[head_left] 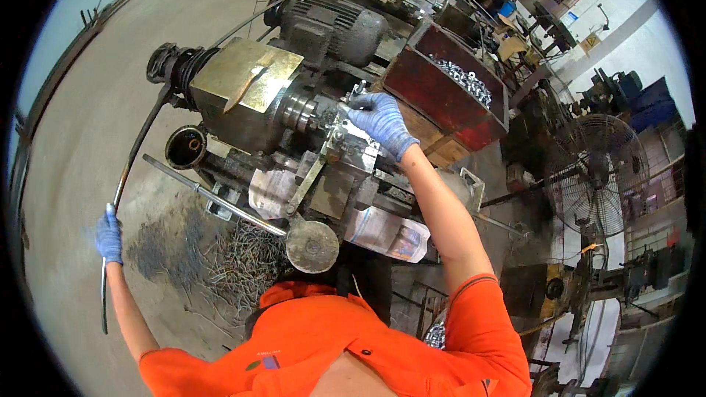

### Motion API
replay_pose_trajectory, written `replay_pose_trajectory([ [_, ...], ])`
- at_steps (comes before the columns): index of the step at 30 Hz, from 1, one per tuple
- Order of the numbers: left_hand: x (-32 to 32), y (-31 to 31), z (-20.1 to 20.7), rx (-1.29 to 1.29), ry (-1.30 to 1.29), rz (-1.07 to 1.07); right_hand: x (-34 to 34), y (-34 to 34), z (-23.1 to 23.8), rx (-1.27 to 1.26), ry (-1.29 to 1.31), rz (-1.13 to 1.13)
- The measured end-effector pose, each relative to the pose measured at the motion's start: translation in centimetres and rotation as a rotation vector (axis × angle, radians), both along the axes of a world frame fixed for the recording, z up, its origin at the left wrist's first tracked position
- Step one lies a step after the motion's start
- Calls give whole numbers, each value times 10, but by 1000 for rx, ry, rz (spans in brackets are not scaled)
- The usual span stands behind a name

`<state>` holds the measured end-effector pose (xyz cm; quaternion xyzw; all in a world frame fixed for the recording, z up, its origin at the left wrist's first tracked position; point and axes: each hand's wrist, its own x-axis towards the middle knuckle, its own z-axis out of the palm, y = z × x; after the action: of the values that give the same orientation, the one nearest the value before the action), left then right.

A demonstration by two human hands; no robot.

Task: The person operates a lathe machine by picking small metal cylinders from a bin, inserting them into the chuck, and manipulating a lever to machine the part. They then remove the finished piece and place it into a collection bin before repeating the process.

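Note:
My left hand (pixel 109 237), in a blue-grey knit glove, is wrapped round a long dark metal bar (pixel 134 154) at the far left. The bar runs up towards the black pulley end of a small lathe (pixel 239 121). My right hand (pixel 384 125), gloved alike, is at the lathe's tool post (pixel 357 148), its fingers bent together beside the metal chuck (pixel 300 113). Whatever those fingers pinch is too small to tell. A flat tool with a worn handle (pixel 245 90) lies on the brass-coloured headstock cover (pixel 234 66).
Behind the lathe sits an electric motor (pixel 334 26). A red-brown metal bin (pixel 434 92) holds many small shiny parts. Metal shavings (pixel 246 261) cover the floor near a long silver bar (pixel 220 198) and a round plate (pixel 312 245). A large fan (pixel 597 176) stands at right.

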<state>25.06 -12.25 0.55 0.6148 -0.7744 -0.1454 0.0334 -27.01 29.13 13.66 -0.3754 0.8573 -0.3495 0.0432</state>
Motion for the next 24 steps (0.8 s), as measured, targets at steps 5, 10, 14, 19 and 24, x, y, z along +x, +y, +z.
replay_pose_trajectory([
  [5,-29,25,12,-373,24,-21,27,-3,25,213,105,66],
  [10,-38,37,13,-339,21,-30,38,-39,4,365,217,228],
  [14,-73,126,44,-194,-9,39,51,-49,7,497,337,225],
  [19,-79,163,49,-221,23,40,51,-54,0,621,396,240],
  [24,-80,146,44,-229,6,-45,49,-52,1,618,345,189],
])
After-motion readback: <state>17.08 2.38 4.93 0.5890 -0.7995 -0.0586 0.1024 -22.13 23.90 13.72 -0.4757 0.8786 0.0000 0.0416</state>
